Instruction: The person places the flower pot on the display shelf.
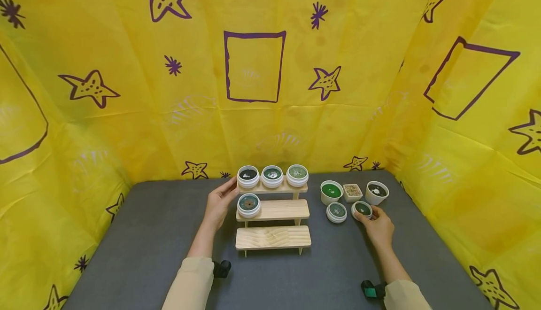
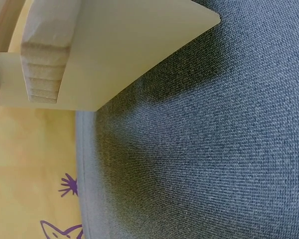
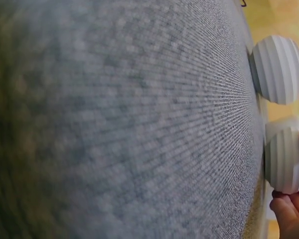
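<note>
A three-step wooden stand (image 1: 272,238) is in the middle of the table. Three small white pots with dark or green filling, including the left one (image 1: 248,177), line its top step. Another pot (image 1: 249,205) with a bluish filling sits at the left of the middle step. My left hand (image 1: 220,203) reaches to the left end of the top step, fingertips right at its edge and beside the left pot. With thumb and fingers my right hand (image 1: 379,228) grips a ribbed white pot (image 3: 286,162) with dark green filling, low over the table.
Beside the gripped pot is a similar ribbed pot (image 1: 336,212). Behind them stand a bright green-filled pot (image 1: 331,191), a small square dish (image 1: 352,192) of grains and a dark-filled white cup (image 1: 377,192). Yellow printed cloth (image 1: 253,131) encloses the grey table (image 1: 160,244).
</note>
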The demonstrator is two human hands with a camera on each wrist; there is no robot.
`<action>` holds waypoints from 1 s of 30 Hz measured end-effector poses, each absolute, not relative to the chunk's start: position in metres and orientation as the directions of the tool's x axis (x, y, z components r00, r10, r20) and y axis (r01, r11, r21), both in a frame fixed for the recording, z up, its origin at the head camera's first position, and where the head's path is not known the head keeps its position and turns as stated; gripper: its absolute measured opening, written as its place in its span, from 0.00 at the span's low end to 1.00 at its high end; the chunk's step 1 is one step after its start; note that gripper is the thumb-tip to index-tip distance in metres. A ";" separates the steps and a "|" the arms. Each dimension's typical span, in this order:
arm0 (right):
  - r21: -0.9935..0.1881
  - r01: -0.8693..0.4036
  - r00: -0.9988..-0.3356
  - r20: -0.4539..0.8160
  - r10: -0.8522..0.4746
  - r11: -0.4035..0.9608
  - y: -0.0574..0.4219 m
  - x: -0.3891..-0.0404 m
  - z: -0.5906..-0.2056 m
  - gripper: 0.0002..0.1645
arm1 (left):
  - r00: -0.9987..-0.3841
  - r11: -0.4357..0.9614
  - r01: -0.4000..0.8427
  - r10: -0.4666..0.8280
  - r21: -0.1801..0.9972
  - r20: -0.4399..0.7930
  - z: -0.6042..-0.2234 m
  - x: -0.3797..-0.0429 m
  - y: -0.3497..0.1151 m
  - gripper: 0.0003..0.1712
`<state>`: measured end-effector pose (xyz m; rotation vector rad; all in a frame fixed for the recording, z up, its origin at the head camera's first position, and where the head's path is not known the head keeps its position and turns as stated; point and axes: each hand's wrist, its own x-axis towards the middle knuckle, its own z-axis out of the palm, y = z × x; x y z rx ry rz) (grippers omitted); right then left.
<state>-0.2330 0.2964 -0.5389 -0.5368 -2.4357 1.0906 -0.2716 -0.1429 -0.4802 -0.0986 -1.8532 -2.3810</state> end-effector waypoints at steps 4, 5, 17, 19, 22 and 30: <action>-0.772 0.169 -0.830 0.225 0.510 0.613 0.297 -0.232 -0.536 0.33 | -0.992 -0.242 0.127 -0.055 0.962 0.117 -0.480 -0.272 -0.143 0.28; -0.774 0.169 -0.827 0.226 0.515 0.610 0.297 -0.232 -0.535 0.33 | -0.992 -0.243 0.124 -0.053 0.962 0.115 -0.480 -0.273 -0.143 0.28; -0.794 0.119 -0.820 0.260 0.509 0.596 0.293 -0.232 -0.517 0.33 | -0.993 -0.241 0.120 -0.050 0.963 0.111 -0.480 -0.272 -0.142 0.28; -0.799 0.103 -0.826 0.262 0.499 0.592 0.291 -0.232 -0.512 0.34 | -0.992 -0.240 0.121 -0.052 0.963 0.111 -0.480 -0.272 -0.143 0.28; -0.813 0.087 -0.836 0.255 0.486 0.575 0.285 -0.232 -0.503 0.35 | -0.991 -0.229 0.133 -0.046 0.964 0.126 -0.481 -0.272 -0.143 0.29; -0.854 0.042 -0.873 0.220 0.434 0.518 0.265 -0.226 -0.482 0.38 | -0.955 -0.287 0.288 -0.020 0.913 0.295 -0.487 -0.271 -0.145 0.30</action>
